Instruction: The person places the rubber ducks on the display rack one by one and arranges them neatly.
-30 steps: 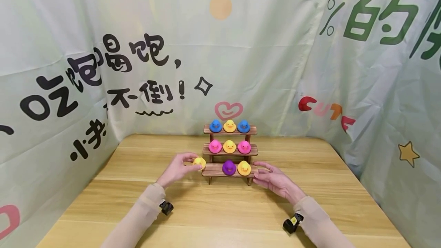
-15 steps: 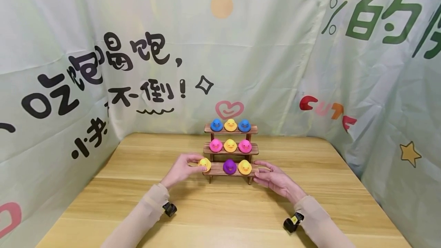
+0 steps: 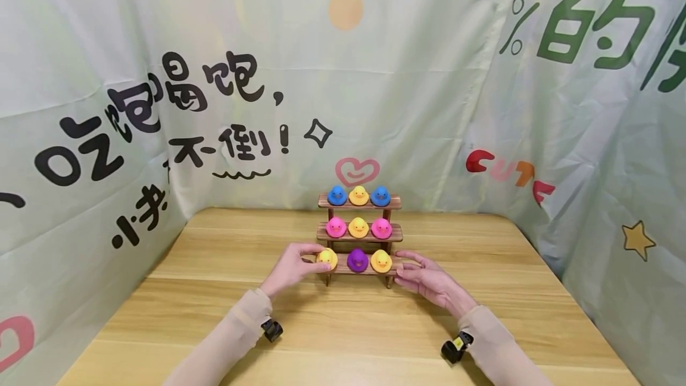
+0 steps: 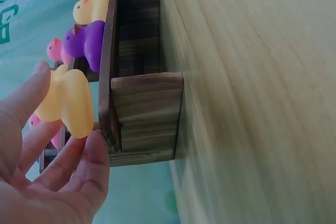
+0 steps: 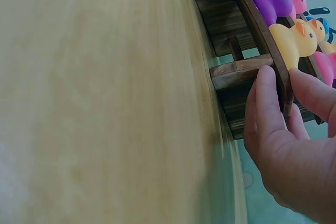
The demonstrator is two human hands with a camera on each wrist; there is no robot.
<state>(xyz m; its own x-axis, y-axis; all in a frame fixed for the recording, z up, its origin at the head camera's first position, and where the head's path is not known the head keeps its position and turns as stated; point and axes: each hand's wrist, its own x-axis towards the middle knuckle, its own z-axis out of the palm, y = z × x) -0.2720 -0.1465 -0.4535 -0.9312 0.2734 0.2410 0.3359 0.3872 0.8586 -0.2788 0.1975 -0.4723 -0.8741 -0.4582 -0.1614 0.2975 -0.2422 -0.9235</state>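
Observation:
My left hand (image 3: 292, 268) pinches a yellow rubber duck (image 3: 326, 260) between thumb and fingers at the left end of a three-tier wooden display stand's lowest shelf (image 3: 343, 265). In the left wrist view, a thin gap shows between that duck (image 4: 76, 100) and the board. At the opposite end, my right hand (image 3: 427, 282) holds the shelf's edge, thumb on top and fingers underneath, as the right wrist view shows. Between the hands, a purple duck (image 3: 357, 260) sits mid-shelf, with another yellow duck (image 3: 382, 261) to its right.
The middle shelf (image 3: 396, 233) bears two pink ducks (image 3: 336, 227) around a yellow one (image 3: 358, 228). On the top shelf (image 3: 396, 202), two blue ducks (image 3: 337, 196) flank a yellow one (image 3: 358, 196). A wooden table (image 3: 343, 338) lies beneath; a printed curtain (image 3: 407, 124) hangs behind.
My left hand has moved right with the yellow duck, from beside the lowest shelf to over its left end. The right hand has kept its hold on the shelf's right end.

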